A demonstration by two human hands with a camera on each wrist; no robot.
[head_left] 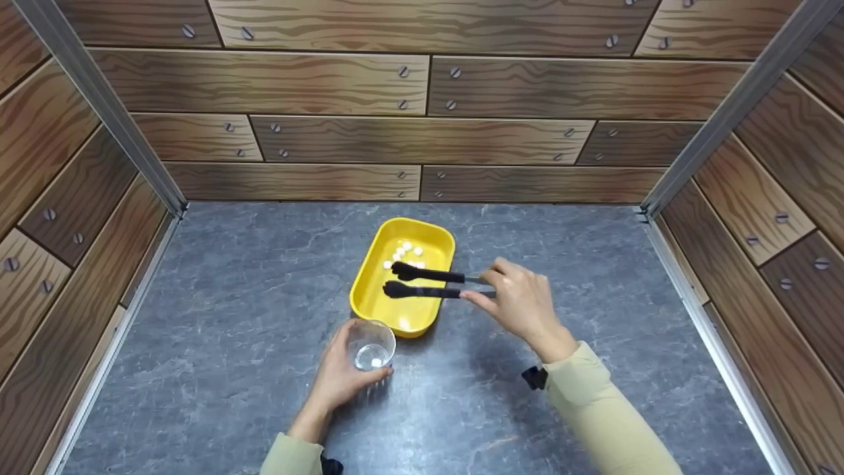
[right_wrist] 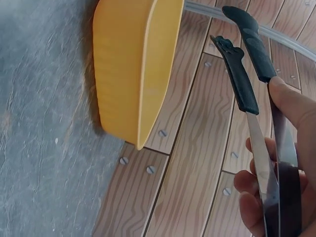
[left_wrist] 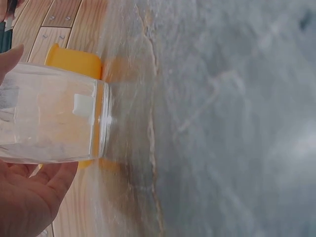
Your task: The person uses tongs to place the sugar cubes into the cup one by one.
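My left hand (head_left: pixel 336 375) holds a clear cup (head_left: pixel 371 342) from its left side, fingers and thumb around the wall. One small white piece (left_wrist: pixel 83 104) lies at the cup's bottom. In the head view the cup overlaps the near edge of a yellow tray (head_left: pixel 367 300). Several small white pieces (head_left: pixel 418 251) are scattered in the tray's far half. My right hand (head_left: pixel 524 303) grips metal tongs (right_wrist: pixel 242 81) with black tips by the arms. The tips are spread apart over the tray, and nothing shows between them.
A grey marbled surface (head_left: pixel 244 297) lies under everything. Wood-pattern panels (head_left: pixel 422 138) stand at the back and on both sides, with metal strips (head_left: pixel 725 389) along the side edges.
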